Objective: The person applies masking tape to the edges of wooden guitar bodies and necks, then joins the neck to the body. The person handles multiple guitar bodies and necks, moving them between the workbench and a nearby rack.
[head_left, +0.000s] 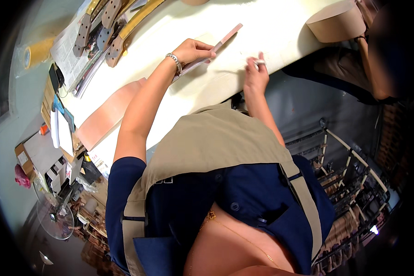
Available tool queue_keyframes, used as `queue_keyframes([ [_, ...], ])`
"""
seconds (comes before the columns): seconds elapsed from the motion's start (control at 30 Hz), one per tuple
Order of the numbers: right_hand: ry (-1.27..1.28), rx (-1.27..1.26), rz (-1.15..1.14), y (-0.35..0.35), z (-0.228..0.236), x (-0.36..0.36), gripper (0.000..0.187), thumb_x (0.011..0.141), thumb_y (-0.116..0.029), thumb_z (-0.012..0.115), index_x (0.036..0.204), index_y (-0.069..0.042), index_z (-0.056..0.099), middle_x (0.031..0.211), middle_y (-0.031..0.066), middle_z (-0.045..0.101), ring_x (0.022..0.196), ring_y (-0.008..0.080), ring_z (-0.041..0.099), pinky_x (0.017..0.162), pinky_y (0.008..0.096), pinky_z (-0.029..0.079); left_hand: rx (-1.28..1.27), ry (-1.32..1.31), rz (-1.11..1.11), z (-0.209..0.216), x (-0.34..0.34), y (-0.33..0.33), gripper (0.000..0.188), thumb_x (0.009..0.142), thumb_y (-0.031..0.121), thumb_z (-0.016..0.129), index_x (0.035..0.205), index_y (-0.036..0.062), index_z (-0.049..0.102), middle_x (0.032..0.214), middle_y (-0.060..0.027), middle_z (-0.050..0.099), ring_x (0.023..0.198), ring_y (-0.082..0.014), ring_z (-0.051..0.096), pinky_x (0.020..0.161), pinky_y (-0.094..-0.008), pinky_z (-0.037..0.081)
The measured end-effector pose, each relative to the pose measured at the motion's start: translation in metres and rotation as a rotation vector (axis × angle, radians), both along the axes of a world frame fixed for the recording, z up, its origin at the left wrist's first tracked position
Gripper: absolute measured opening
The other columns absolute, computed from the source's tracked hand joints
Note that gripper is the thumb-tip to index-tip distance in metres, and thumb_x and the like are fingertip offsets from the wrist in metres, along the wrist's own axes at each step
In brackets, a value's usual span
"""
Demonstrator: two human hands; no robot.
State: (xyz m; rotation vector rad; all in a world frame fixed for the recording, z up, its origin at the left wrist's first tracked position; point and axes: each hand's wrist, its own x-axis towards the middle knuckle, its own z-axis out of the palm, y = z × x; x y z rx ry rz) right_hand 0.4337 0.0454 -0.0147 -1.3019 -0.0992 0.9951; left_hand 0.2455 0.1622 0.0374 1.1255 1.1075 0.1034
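My left hand, with a chain bracelet at the wrist, is closed on a long, narrow pinkish strip. The strip slants over the pale worktable, its far end toward the upper right. To the right, near the table's edge, my right hand is raised with its fingers closed round a short whitish pen-like tool. A wide band of smooth pinkish-tan leather lies under my left forearm. What the strip is made of, I cannot tell.
Curved brown straps with holes and newspaper sheets lie at the far left, near a yellow tape roll. Another person's arm is beside a large tan roll at the right. A rack stands lower right.
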Motion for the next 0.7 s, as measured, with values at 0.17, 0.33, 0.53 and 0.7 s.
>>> queue_keyframes([
  [0.17,-0.299,-0.055,0.093,-0.013,0.009,0.078,0.037,0.081,-0.011,0.068,0.114,0.000,0.058,0.099,0.0069,0.063,0.088,0.0132,0.058,0.070,0.0226,0.048,0.332,0.192,-0.063,0.005,-0.011,-0.018,0.047,0.073,0.029,0.073,0.112,0.0056,0.060,0.092,-0.0103,0.067,0.079,-0.0167,0.063,0.071,-0.0266,0.048],
  [0.33,-1.510,-0.373,0.713,0.031,0.048,0.086,0.022,0.067,-0.024,0.077,0.083,-0.010,0.070,0.101,0.0069,0.065,0.096,0.0237,0.054,0.081,0.0378,0.044,0.997,0.695,-0.304,0.019,-0.048,-0.073,0.046,0.070,0.037,0.071,0.104,0.0106,0.057,0.078,-0.0106,0.064,0.077,-0.0261,0.063,0.066,-0.0361,0.048],
  [0.53,-1.743,0.329,1.049,0.038,0.067,0.018,0.073,0.054,-0.033,0.081,0.119,-0.015,0.052,0.126,0.0068,0.050,0.116,0.0266,0.045,0.097,0.0521,0.030,0.512,0.432,-0.295,0.042,-0.091,-0.072,0.032,0.076,0.029,0.068,0.101,0.0103,0.063,0.087,-0.0105,0.066,0.079,-0.0219,0.062,0.073,-0.0296,0.047],
  [0.7,-1.532,0.554,1.139,0.009,0.004,-0.027,0.061,0.056,-0.028,0.079,0.112,-0.019,0.055,0.108,0.0015,0.057,0.105,0.0206,0.052,0.101,0.0489,0.031,0.597,0.255,-0.238,0.008,-0.100,-0.079,0.043,0.073,0.035,0.069,0.105,0.0076,0.062,0.088,-0.0073,0.066,0.081,-0.0214,0.062,0.075,-0.0311,0.048],
])
